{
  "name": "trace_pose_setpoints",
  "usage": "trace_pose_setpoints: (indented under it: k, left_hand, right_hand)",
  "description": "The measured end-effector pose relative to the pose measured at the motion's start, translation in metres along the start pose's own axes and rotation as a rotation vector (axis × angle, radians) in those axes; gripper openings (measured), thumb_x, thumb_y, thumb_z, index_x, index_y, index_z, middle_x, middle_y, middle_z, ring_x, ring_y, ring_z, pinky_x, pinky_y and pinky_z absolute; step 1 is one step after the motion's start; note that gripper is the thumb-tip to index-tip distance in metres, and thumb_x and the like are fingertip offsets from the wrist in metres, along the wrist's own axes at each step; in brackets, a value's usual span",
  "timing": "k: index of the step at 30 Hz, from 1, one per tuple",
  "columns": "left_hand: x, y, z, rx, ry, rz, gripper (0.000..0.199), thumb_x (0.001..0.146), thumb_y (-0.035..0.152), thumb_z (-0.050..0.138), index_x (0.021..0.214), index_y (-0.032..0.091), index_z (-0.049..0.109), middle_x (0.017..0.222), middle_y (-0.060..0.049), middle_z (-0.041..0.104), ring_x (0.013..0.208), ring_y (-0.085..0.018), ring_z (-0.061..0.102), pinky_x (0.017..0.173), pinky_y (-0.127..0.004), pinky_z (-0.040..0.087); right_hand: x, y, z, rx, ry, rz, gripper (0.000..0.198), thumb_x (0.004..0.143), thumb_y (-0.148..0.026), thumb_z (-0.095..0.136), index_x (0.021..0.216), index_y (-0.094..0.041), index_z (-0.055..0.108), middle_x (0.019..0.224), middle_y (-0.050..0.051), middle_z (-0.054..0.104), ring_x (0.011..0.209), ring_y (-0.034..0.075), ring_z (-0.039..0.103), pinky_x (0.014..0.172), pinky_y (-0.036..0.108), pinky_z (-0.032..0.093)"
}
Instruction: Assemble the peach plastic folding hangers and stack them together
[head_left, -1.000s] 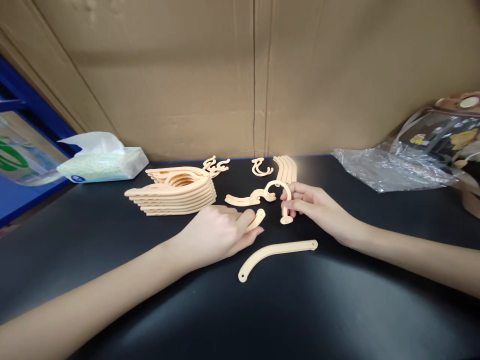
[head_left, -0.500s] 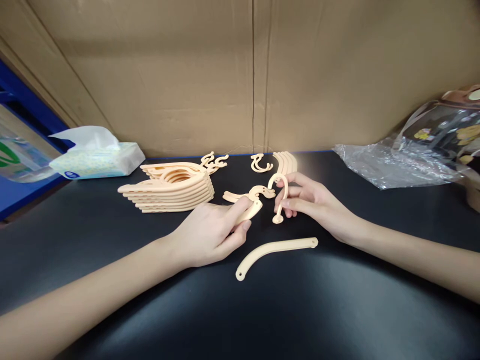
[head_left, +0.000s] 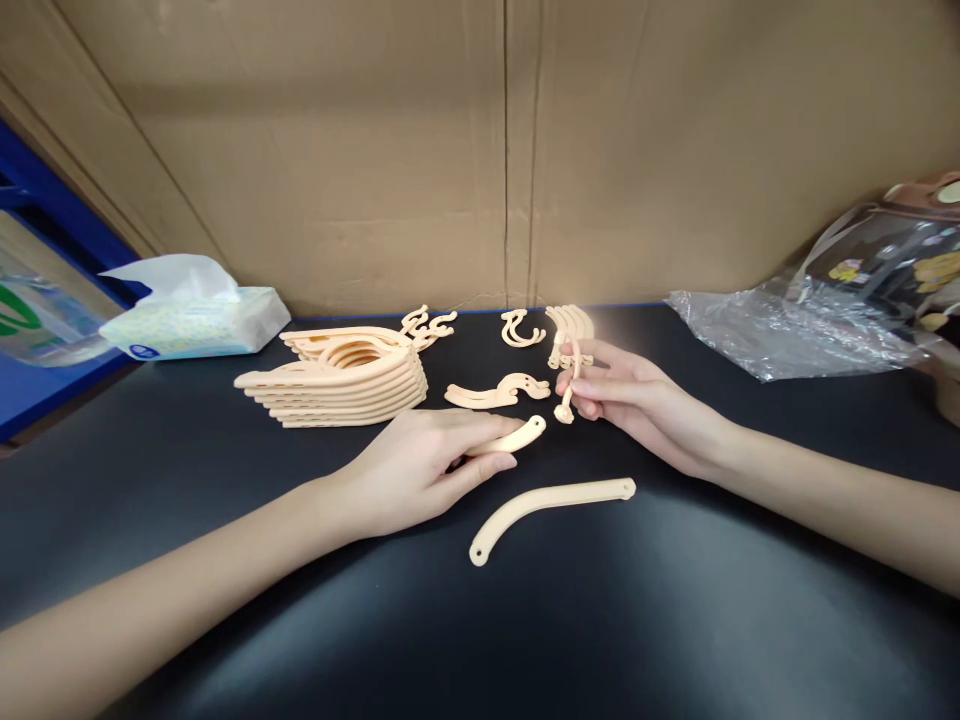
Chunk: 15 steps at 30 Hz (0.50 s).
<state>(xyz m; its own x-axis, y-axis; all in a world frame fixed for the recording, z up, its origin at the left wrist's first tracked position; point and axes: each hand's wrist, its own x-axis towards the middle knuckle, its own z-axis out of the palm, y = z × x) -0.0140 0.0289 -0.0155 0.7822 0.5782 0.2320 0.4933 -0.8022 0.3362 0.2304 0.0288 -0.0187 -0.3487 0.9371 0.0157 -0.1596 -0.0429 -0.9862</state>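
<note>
Head view: located above and behind the fingers [head_left: 478, 475]; faces forward and down, near the table [head_left: 570, 640].

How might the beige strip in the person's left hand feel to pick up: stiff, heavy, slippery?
The beige strip would probably feel stiff, since its visible end juts past the left hand without drooping. It is likely light, being slim. Its surface looks smooth, so it might slip a little, though part of it is hidden.

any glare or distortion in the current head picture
Head view: broad sheen on the black table, lower right; bright glints on the clear plastic; hazy glow over the strips beyond the right hand; frame edges look stretched, wide-angle fashion.
</note>
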Motion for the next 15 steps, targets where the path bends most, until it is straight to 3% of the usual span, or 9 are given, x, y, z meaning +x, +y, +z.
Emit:
trace_pose_setpoints:
  k: [8,15]
  left_hand:
    - [0.0003,-0.0004,0.0045,0.098,0.056,0.096,0.033,0.098,0.034,0.042,0.123,0.017,0.057,0.101,-0.007,0.069,0.089,-0.017,0.064,0.076,-0.025,0.047]
    - [0.0004,0.0,0.0027,0.085,0.047,0.141,0.034,0.099,0.025,0.041,0.131,0.016,0.05,0.108,-0.008,0.066,0.102,-0.018,0.06,0.083,-0.026,0.046]
  right_hand:
    - [0.0005,0.0007,0.0001,-0.077,-0.006,0.014,0.054,0.075,-0.027,0.072,0.124,-0.024,0.051,0.089,0.0,0.063,0.069,0.011,0.046,0.074,0.031,0.039]
    - [0.0011,0.001,-0.0005,-0.057,-0.015,0.025,0.05,0.076,-0.025,0.072,0.122,-0.024,0.053,0.087,-0.002,0.063,0.068,0.01,0.045,0.074,0.029,0.039]
